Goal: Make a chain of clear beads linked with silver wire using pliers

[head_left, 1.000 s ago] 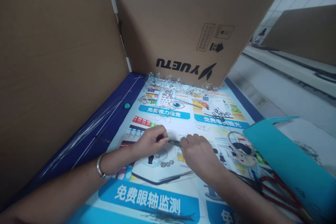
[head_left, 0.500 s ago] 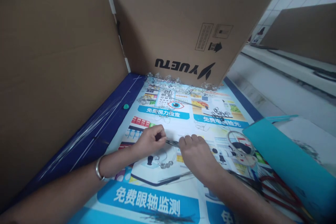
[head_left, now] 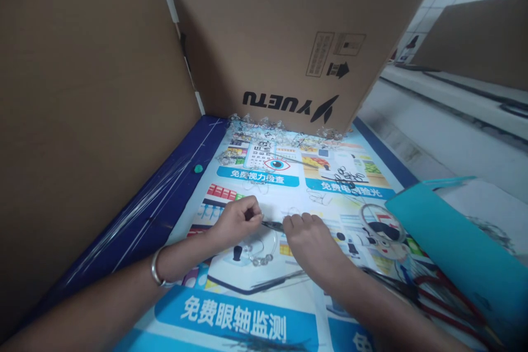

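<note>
My left hand point(head_left: 243, 215), a metal bangle point(head_left: 155, 267) at its wrist, pinches the end of a thin clear string point(head_left: 275, 239). From there the string curves down in a loop with several clear beads point(head_left: 263, 259) strung at its bottom. Wrapped around a pair of pliers point(head_left: 273, 225) is my right hand point(head_left: 311, 242); the handles are hidden in its fist. The narrow dark jaws point left and meet the string's end at my left fingertips. Exactly what the jaws grip is too small to tell.
Clear beaded loops point(head_left: 264, 131) line the foot of the cardboard panel point(head_left: 231, 38). Black wire pieces point(head_left: 348, 179) lie mid-right. Red-handled scissors point(head_left: 433, 291) sit beside my right forearm, near a turquoise folder point(head_left: 449, 247). Dark thin wires point(head_left: 264, 342) lie at the front edge.
The view has shifted very slightly. Both hands hold nearly the same pose, with the pliers' tip still at my left fingers.
</note>
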`<action>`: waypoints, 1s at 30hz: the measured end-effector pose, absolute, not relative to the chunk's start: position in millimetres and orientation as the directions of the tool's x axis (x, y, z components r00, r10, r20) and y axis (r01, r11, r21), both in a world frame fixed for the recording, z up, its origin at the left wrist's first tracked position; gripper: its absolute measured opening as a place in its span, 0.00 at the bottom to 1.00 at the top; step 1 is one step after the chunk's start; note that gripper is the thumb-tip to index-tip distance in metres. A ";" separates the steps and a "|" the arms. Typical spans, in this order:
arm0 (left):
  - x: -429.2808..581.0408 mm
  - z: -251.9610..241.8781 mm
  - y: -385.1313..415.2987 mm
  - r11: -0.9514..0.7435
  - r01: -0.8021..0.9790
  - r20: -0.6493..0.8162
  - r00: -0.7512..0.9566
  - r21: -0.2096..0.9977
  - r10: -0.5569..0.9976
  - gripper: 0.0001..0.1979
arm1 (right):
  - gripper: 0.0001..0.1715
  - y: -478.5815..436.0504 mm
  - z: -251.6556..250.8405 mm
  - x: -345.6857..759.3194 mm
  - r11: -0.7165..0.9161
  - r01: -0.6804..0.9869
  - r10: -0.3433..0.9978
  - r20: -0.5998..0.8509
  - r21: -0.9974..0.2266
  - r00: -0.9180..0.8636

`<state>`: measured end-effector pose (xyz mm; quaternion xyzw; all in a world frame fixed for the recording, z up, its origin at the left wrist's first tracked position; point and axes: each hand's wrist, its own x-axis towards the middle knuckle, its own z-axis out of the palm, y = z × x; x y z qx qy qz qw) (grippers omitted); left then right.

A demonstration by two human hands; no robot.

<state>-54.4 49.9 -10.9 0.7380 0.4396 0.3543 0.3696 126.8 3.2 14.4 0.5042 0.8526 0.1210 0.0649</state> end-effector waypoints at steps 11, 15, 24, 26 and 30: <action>-56.0 -10.2 49.3 -0.331 0.340 0.194 0.378 0.880 0.905 0.06 | 0.07 6.8 15.0 132.4 0.452 0.869 0.890 -0.034 0.199 -0.455; -55.8 -9.0 48.6 -0.343 0.340 0.206 0.380 0.875 0.902 0.06 | 0.09 7.3 17.1 132.5 0.436 0.884 0.899 -0.055 0.169 -0.434; -55.2 -6.7 45.8 -0.411 0.377 0.267 0.378 0.830 0.886 0.07 | 0.11 7.6 21.0 131.6 0.398 0.911 0.917 -0.059 0.110 -0.394; -55.0 -5.6 44.9 -0.435 0.392 0.287 0.383 0.810 0.878 0.07 | 0.11 8.1 20.9 132.3 0.393 0.914 0.920 -0.054 0.104 -0.389; -54.8 -2.7 43.6 -0.501 0.391 0.339 0.414 0.772 0.845 0.07 | 0.10 9.1 19.4 133.6 0.392 0.914 0.920 -0.038 0.105 -0.391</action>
